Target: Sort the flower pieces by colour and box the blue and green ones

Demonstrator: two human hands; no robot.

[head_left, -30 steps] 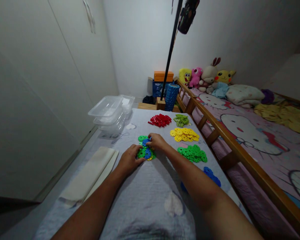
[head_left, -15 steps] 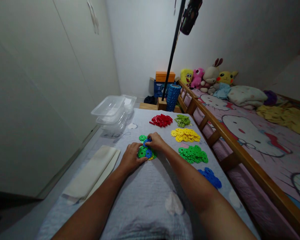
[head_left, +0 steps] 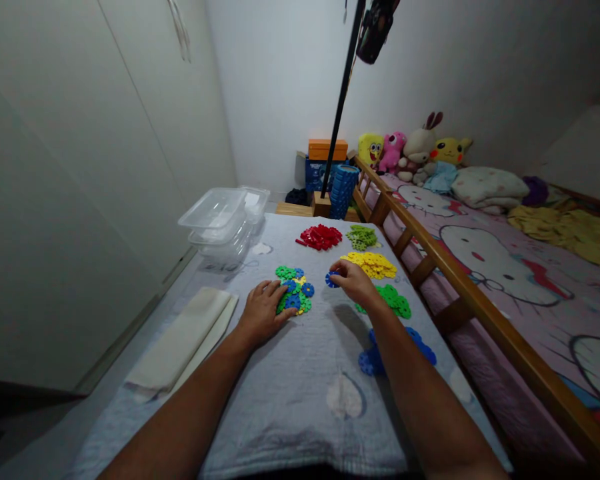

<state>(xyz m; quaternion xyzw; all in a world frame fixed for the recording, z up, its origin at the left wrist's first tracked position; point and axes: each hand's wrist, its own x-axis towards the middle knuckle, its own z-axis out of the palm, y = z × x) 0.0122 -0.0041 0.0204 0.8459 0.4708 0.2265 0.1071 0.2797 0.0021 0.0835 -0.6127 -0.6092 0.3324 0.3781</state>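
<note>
A mixed pile of green, blue and yellow plastic discs (head_left: 296, 293) lies mid-table on a grey quilted cloth (head_left: 300, 393). My left hand (head_left: 263, 312) rests with fingers spread on the pile's left edge. My right hand (head_left: 351, 281) hovers to the right of the pile, pinching a blue disc (head_left: 331, 279). Sorted heaps lie to the right: red (head_left: 321, 237), light green (head_left: 362, 237), yellow (head_left: 373, 265), green (head_left: 394, 300) and blue (head_left: 375, 359), the last partly hidden by my right forearm.
Stacked clear plastic tubs (head_left: 225, 223) stand at the back left. A folded cream cloth (head_left: 183, 340) lies on the left. A wooden bed rail (head_left: 460, 293) runs along the right, with plush toys (head_left: 413, 147) on the bed. A black pole (head_left: 337, 107) rises behind the table.
My right hand has lifted a blue disc out of the mixed pile and carried it to the right. The left hand has stayed on the pile.
</note>
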